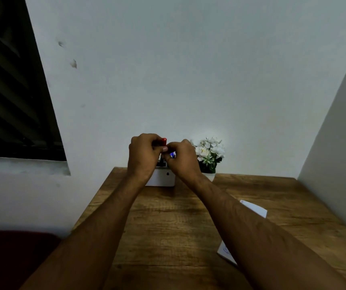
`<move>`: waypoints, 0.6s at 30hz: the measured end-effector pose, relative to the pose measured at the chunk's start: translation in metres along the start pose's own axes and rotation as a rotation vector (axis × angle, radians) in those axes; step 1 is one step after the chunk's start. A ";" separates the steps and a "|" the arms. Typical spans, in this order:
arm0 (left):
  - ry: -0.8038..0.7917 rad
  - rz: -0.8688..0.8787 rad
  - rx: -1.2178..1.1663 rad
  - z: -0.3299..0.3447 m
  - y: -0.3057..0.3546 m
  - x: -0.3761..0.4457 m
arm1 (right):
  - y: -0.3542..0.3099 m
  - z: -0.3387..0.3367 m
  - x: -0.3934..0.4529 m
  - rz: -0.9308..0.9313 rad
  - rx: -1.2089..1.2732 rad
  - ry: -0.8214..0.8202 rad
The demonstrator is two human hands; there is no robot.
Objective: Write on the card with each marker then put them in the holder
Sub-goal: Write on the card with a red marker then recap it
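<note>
Red-capped marker (163, 141) is pinched between the curled fingers of the left hand (144, 152) and right hand (181, 158), just above the white box-shaped plastic holder (163, 178); a blue glint by the right fingers may be a second marker. Likely capping: push straight until seated, then lower it upright into the holder. White paper card (254, 208) lies well right of the holder, nearer the person.

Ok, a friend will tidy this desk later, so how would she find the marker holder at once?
Start at the wooden table and go to its far edge against the white wall. The small white box-shaped holder stands there, left of the potted white flowers. It alone is a plain white block, below both hands.
</note>
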State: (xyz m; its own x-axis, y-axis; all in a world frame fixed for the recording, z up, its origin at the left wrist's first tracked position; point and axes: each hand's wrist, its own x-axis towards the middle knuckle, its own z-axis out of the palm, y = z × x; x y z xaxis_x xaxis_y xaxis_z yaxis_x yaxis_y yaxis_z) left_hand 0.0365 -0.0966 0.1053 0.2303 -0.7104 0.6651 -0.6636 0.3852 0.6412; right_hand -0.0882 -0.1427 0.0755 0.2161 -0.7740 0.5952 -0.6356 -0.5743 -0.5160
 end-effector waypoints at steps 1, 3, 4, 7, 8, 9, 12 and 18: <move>-0.015 -0.005 0.020 0.003 -0.004 0.000 | 0.002 0.003 0.000 0.004 -0.013 -0.014; -0.043 -0.025 0.064 0.008 -0.009 -0.002 | 0.005 0.007 0.001 0.022 -0.036 -0.028; -0.051 -0.041 0.083 0.011 -0.011 -0.002 | 0.006 0.007 0.001 0.025 -0.041 -0.030; -0.047 -0.086 0.102 0.019 -0.018 -0.003 | 0.009 0.008 0.002 0.009 -0.052 -0.034; -0.043 -0.097 0.099 0.021 -0.020 -0.003 | 0.010 0.007 0.001 0.009 -0.053 -0.037; -0.040 -0.101 0.096 0.023 -0.021 -0.002 | 0.011 0.007 0.001 0.018 -0.056 -0.033; -0.011 -0.109 0.097 0.025 -0.022 -0.003 | 0.015 0.007 0.001 0.038 -0.059 -0.010; 0.034 -0.104 0.084 0.021 -0.020 -0.012 | 0.012 0.003 -0.013 -0.001 -0.003 0.074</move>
State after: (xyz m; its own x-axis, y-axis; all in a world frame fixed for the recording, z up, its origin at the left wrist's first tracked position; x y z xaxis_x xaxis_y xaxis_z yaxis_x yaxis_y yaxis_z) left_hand 0.0319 -0.1077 0.0765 0.3236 -0.7229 0.6104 -0.6920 0.2592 0.6738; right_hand -0.0961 -0.1405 0.0599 0.1610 -0.7517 0.6395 -0.6379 -0.5737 -0.5138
